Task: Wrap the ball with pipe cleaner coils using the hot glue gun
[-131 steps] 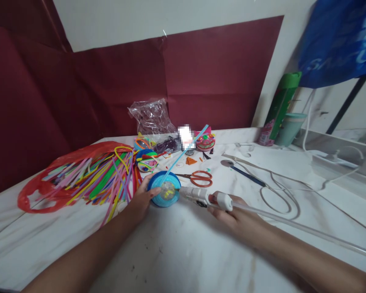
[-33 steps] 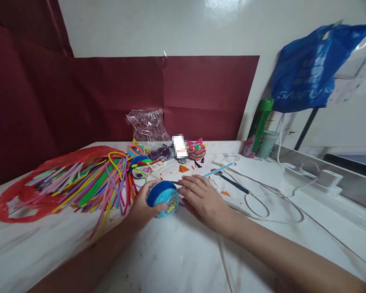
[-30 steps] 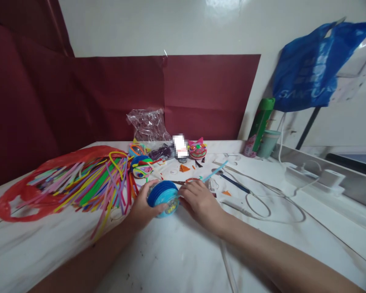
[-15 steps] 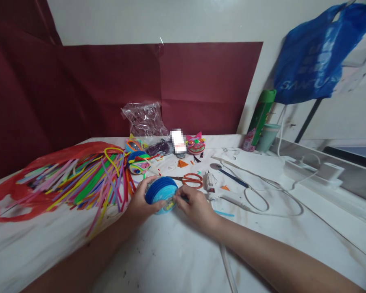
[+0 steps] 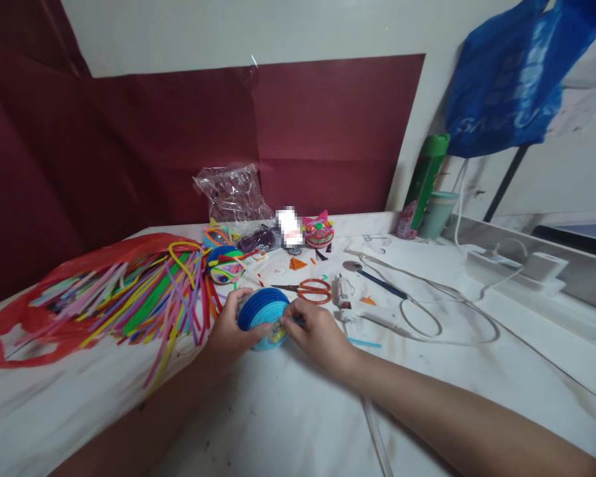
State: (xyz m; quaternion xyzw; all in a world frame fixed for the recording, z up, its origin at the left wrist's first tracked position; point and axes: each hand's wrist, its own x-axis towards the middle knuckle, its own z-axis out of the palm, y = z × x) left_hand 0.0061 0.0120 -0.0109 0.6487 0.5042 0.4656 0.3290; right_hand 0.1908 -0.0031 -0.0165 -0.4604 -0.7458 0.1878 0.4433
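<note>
A round ball-like craft piece [image 5: 264, 311] is wrapped in rows of pipe cleaner, dark blue above and light blue below. Part of its lower right side shows clear, with yellowish bits. My left hand [image 5: 236, 324] grips it from the left, thumb across the front and fingers behind. At its right edge my right hand [image 5: 310, 328] is closed in a pinch, and a short bit of blue pipe cleaner shows by the fingers. Their tips partly hide what they hold. Just beyond lie orange-handled scissors [image 5: 314, 291], and a white glue gun [image 5: 372, 314] rests to the right.
Many coloured pipe cleaners [image 5: 144, 298] spill from a red plastic bag [image 5: 34, 351] on the left. Finished-looking colourful pieces [image 5: 225, 265] and a pink cat-eared one [image 5: 318, 232] stand behind. A looping cable [image 5: 442, 291], a dark-handled tool [image 5: 382, 283] and a power strip [image 5: 491, 262] lie right.
The camera view has tilted and shifted slightly. Both hands stay on the blue piece in nearly the same pose, with the right fingers still pinched at its right edge.
</note>
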